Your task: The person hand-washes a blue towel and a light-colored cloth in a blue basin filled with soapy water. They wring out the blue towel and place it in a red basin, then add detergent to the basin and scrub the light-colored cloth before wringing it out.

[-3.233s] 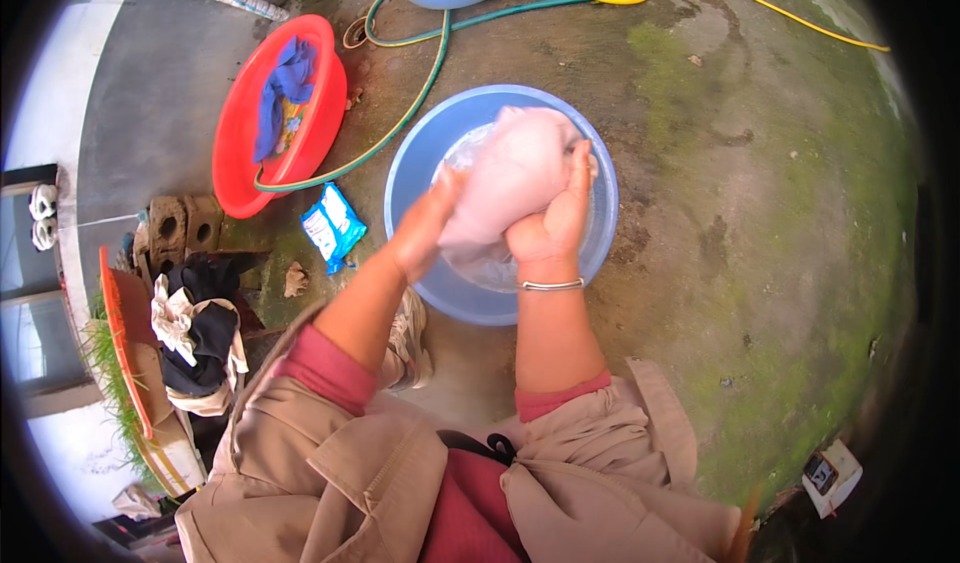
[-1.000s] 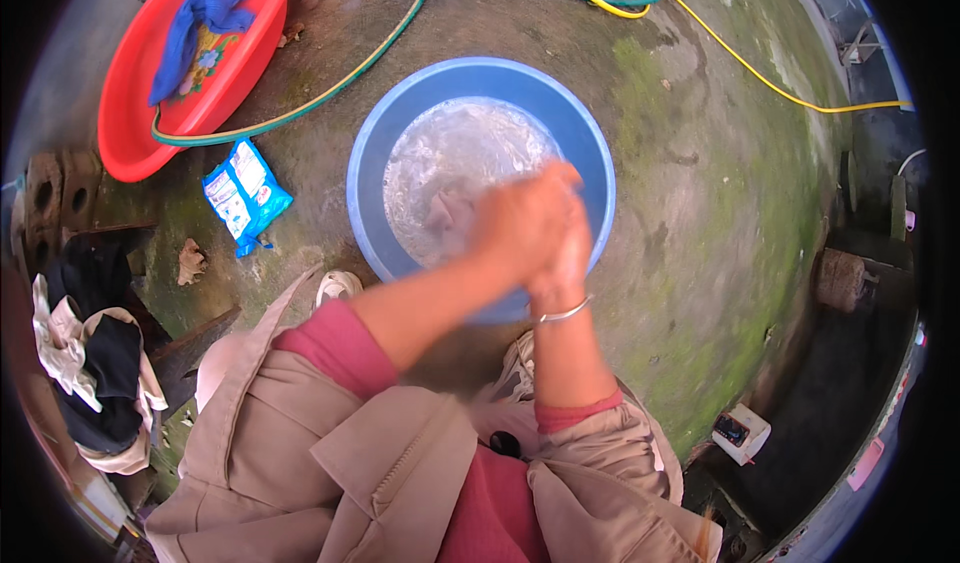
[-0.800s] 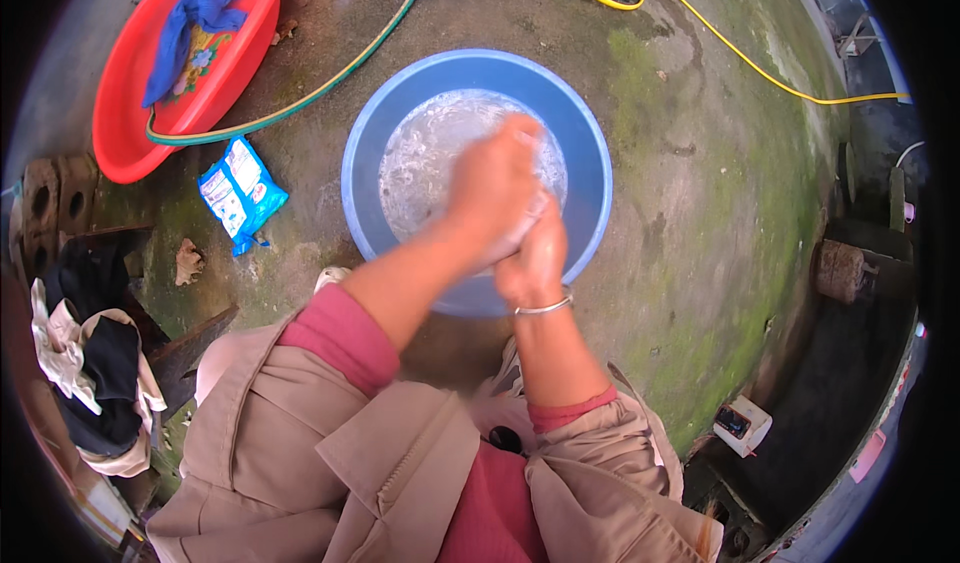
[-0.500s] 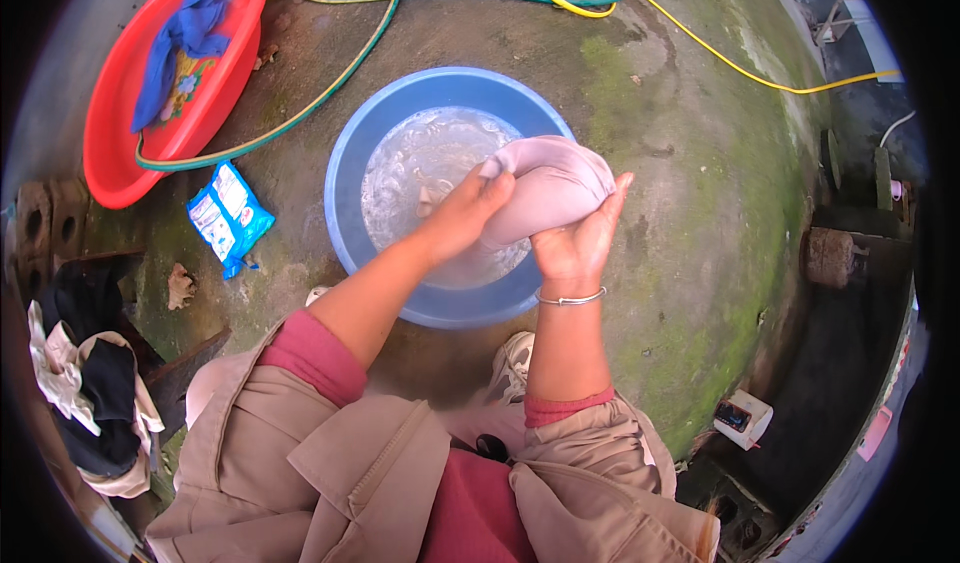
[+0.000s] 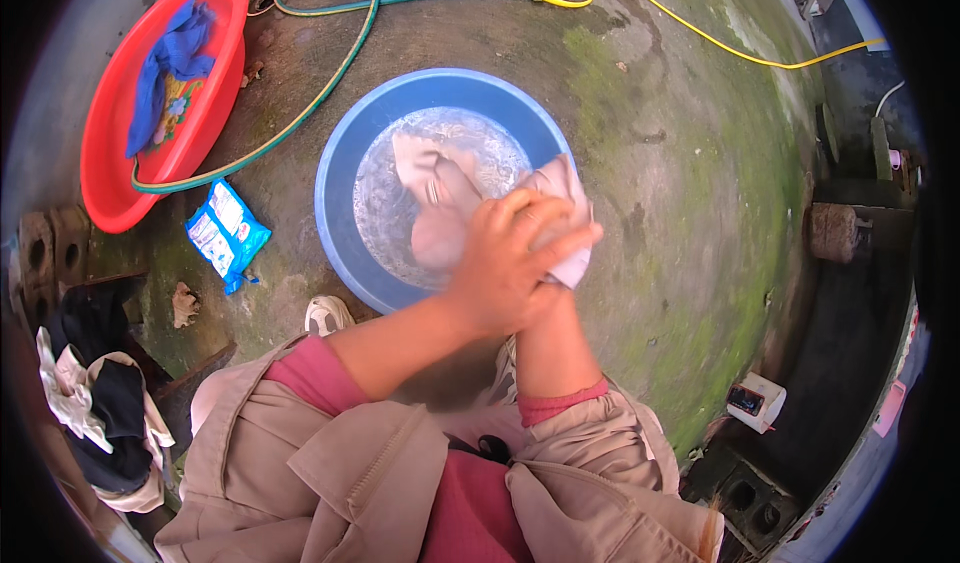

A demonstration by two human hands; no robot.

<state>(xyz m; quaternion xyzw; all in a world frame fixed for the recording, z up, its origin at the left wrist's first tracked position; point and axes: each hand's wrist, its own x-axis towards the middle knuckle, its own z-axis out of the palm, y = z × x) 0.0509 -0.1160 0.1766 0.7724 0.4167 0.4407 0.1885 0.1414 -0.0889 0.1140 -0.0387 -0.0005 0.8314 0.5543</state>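
Note:
A wet pale pink cloth (image 5: 442, 225) hangs from my hands into the blue basin (image 5: 342, 133), partly over the soapy water. Its bunched upper end (image 5: 570, 191) sticks out past the basin's right rim. Across that end lies my left hand (image 5: 510, 248), slightly blurred, its fingers bent over the cloth and crossing my right hand. Beneath it, my right hand (image 5: 548, 298) holds the cloth from below; its fingers are mostly hidden by the cloth and my left hand.
A blue-and-white packet (image 5: 228, 235) lies left of the basin. Beyond it stands a red tub (image 5: 105, 178) with a blue cloth (image 5: 180, 53) in it. Green hose (image 5: 330, 88) and yellow hose (image 5: 720, 48) cross the mossy concrete. Dark and white clothes (image 5: 105, 403) lie at the left.
My left hand has moved right and nearer me, onto my right hand. The cloth, earlier folded into a smooth bundle between my hands, now trails down into the basin.

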